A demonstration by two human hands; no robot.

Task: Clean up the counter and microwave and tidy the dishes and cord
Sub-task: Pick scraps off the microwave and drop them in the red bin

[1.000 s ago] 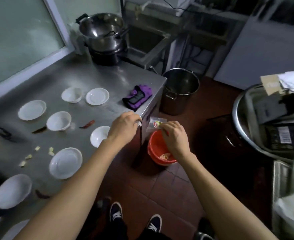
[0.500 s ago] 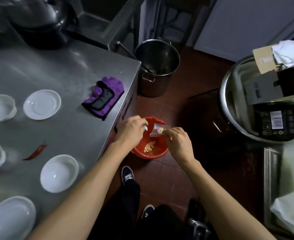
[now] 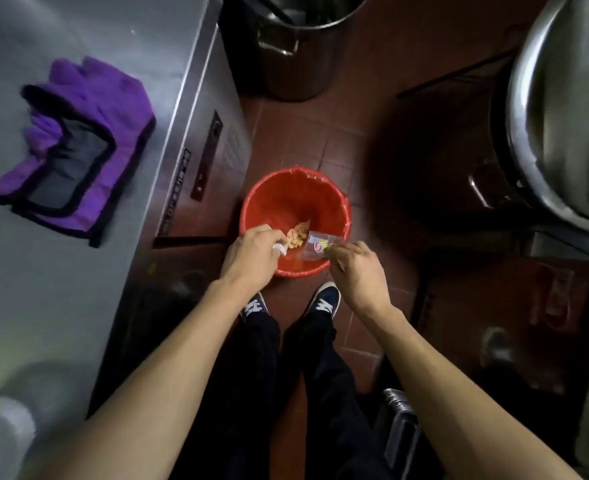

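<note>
The right hand (image 3: 353,271) pinched a small clear packet (image 3: 319,245) by its corner, over the red bin (image 3: 294,221) in the middle of the frame. The left hand (image 3: 251,258) was curled round a small white scrap. The packet looked light, thin and crinkly, so a corner pinch seemed enough. The counter (image 3: 78,271) edge sat close on the left, but the bin's mouth was wide open below.

Single head view, worn camera, facing almost straight down over the red bin (image 3: 294,199) on the floor. Bin sits near frame centre, close below. Counter (image 3: 61,289) fills the frame left of the bin; a steel pot (image 3: 296,46) lies beyond it.
</note>
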